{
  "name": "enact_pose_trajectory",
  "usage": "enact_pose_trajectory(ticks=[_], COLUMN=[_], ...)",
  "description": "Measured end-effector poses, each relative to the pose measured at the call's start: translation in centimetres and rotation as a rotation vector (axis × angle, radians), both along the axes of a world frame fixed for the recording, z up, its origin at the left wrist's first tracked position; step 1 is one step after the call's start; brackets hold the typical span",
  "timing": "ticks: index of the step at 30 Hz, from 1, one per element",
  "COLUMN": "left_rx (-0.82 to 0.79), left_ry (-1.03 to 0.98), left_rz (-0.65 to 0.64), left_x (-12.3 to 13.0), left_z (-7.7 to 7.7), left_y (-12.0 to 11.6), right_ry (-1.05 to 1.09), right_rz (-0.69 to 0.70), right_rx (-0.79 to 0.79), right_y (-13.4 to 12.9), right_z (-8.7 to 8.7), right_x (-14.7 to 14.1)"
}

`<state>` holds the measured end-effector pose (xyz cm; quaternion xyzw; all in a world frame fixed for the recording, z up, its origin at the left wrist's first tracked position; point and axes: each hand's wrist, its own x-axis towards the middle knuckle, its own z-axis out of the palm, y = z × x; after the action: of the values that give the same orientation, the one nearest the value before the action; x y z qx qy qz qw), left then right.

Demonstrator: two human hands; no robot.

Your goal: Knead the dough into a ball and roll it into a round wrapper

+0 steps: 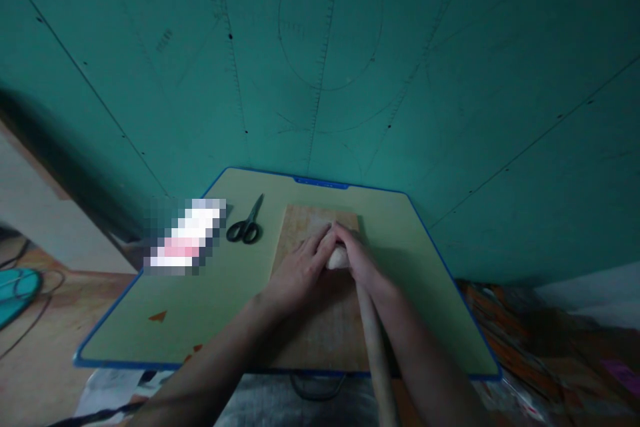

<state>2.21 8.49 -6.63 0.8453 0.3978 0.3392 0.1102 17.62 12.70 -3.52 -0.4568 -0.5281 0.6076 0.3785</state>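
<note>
A pale lump of dough [338,258] sits on a wooden board [320,333], between my two hands. My left hand [304,260] presses against its left side, fingers close together and pointing away from me. Around the right side of the lump curves my right hand [356,255], its fingertips meeting those of my left hand at the far end. Both hands hold the dough. A long wooden rolling pin [374,347] lies lengthwise along the right edge of the board, beside my right forearm.
Black-handled scissors [247,225] lie left of the board on a blue-edged table [420,267]. A blurred-out object [190,237] is at the table's left edge. Small orange scraps [158,316] lie front left. A green wall [320,80] stands behind.
</note>
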Motion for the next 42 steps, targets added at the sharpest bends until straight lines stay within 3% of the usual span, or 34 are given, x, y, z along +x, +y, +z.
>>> enact_pose_trajectory(ticks=[4, 11, 15, 18, 20, 25, 31, 38, 42], left_rx=[0.001, -0.01, -0.253, -0.439, -0.476, -0.444, -0.646, -0.921, -0.915], left_ry=[0.017, -0.132, -0.277, -0.364, -0.402, -0.484, -0.73, -0.97, -1.066], left_rz=[0.006, 0.03, 0.128, 0.127, 0.142, 0.213, 0.172, 0.15, 0.179], left_x=[0.6, 0.3, 0.0, 0.5, 0.8, 0.6, -0.3, -1.2, -1.9], left_z=[0.4, 1.2, 1.9, 2.4, 2.4, 2.2, 4.2, 4.2, 4.1], left_y=[-0.1, -0.8, -1.1, -1.1, -0.9, -0.2, -0.8, -1.0, -0.7], right_ry=[-0.048, 0.075, 0.135, 0.147, 0.229, 0.367, 0.171, 0.308, 0.299], right_rz=[-0.039, -0.186, -0.244, -0.331, -0.333, -0.11, -0.381, -0.347, -0.337], right_rx=[0.151, 0.16, 0.201, 0.198, 0.151, 0.062, 0.303, 0.307, 0.255], right_y=[-0.5, -0.6, 0.0, 0.4, 0.2, -0.6, 0.9, 2.9, 3.3], right_z=[-0.2, 1.1, 1.2, 0.6, 0.2, 0.6, 1.6, 1.2, 1.3], right_x=[-0.8, -1.2, -0.3, -0.4, -1.0, -2.2, 0.3, 2.1, 2.8])
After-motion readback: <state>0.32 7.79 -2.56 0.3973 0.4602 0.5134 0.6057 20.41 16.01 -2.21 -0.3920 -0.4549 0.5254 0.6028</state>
